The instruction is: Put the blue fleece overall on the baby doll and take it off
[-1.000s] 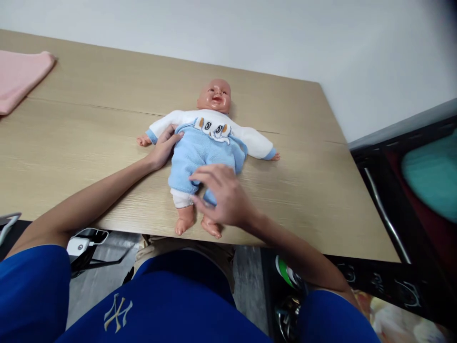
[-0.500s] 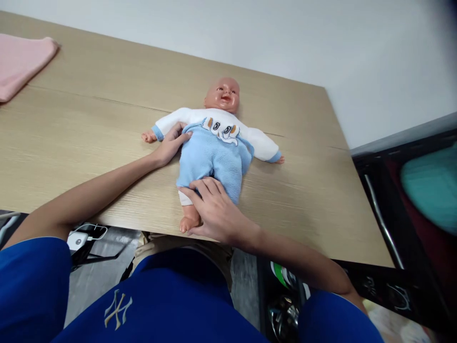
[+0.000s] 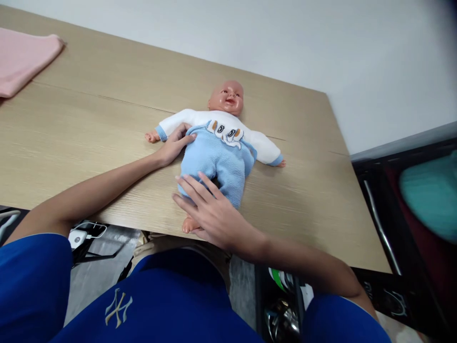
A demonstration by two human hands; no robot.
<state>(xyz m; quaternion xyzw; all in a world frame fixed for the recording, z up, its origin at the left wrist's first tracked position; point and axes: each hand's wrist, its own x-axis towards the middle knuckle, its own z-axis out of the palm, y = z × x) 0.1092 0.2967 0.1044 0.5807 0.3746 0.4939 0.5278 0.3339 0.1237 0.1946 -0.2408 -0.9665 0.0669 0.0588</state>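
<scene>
A baby doll (image 3: 232, 138) lies on its back on the wooden table, head away from me. It wears a white long-sleeved top and blue overalls (image 3: 200, 157) with an elephant face on the chest. At the doll's side, below its outstretched arm, my left hand (image 3: 175, 144) grips its waist, thumb over the blue cloth and fingers partly hidden. My right hand (image 3: 214, 214) lies over the lower leg on the left, fingers stretched and spread. It covers most of the trouser hem there. One bare foot (image 3: 190, 224) shows beside it near the table edge; the other is hidden.
A folded pink cloth (image 3: 26, 59) lies at the table's (image 3: 303, 219) far left. Behind the table stands a white wall (image 3: 285, 38). To the right are a dark frame and a teal object (image 3: 432, 195). A white device (image 3: 76, 237) sits below the front edge.
My right hand has loosened from the trouser hem, its fingers now straightened and spread over the leg. My left hand keeps its place at the doll's side. The view has shifted slightly.
</scene>
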